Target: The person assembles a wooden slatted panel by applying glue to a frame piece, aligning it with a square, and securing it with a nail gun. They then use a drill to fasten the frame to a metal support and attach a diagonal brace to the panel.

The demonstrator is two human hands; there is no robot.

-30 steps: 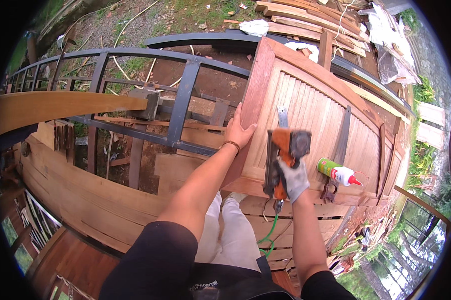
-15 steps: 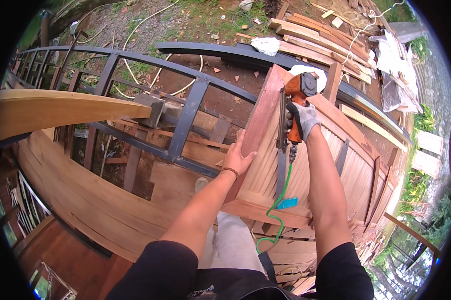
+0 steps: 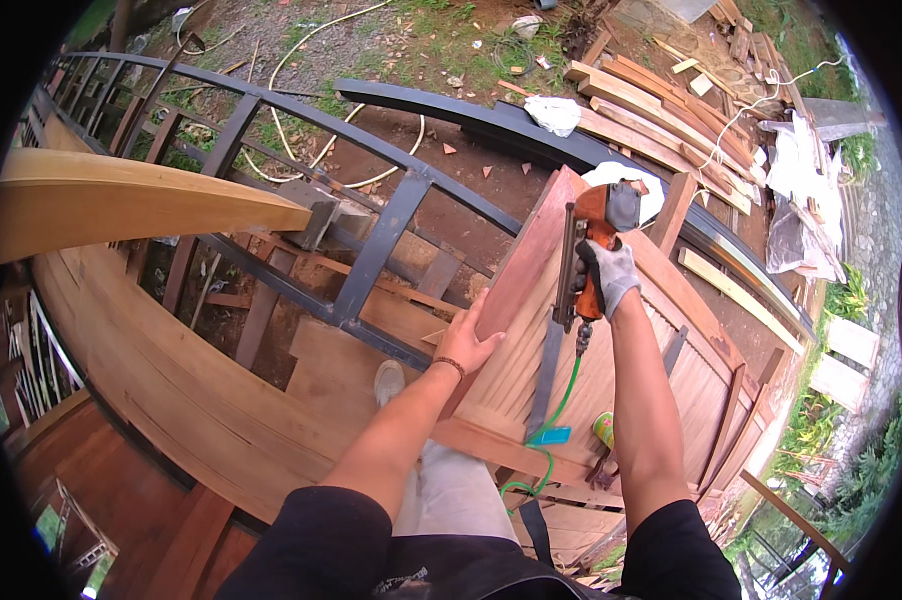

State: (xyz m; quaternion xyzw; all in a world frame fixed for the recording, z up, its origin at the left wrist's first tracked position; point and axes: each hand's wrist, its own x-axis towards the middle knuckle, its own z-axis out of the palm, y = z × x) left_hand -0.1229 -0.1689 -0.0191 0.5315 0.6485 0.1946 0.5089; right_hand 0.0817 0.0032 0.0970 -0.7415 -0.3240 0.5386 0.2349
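My right hand [image 3: 614, 270], in a grey and black glove, is closed round the grip of an orange and black nail gun [image 3: 588, 291]. The tool is over the wooden panel [image 3: 524, 350], near its reddish edge board [image 3: 531, 245]. A green air hose [image 3: 568, 395] runs from its lower end toward me. My bare left hand [image 3: 468, 342] grips the edge board from the left, thumb over the top and fingers along its outer side. A flat blue object [image 3: 551, 436] lies on the panel's near rail.
Left of the panel stands a dark metal frame [image 3: 381, 245]. A curved wooden beam [image 3: 141, 208] reaches in from the left above long planks [image 3: 171, 370]. Stacked timber [image 3: 661, 120] and white plastic sheeting [image 3: 799, 200] lie far right. A green-yellow object [image 3: 603, 430] shows beside my right forearm.
The nail gun and my right hand have moved slightly nearer to me relative to the panel. The view has shifted a little. A green-yellow object has come into sight beside my right forearm.
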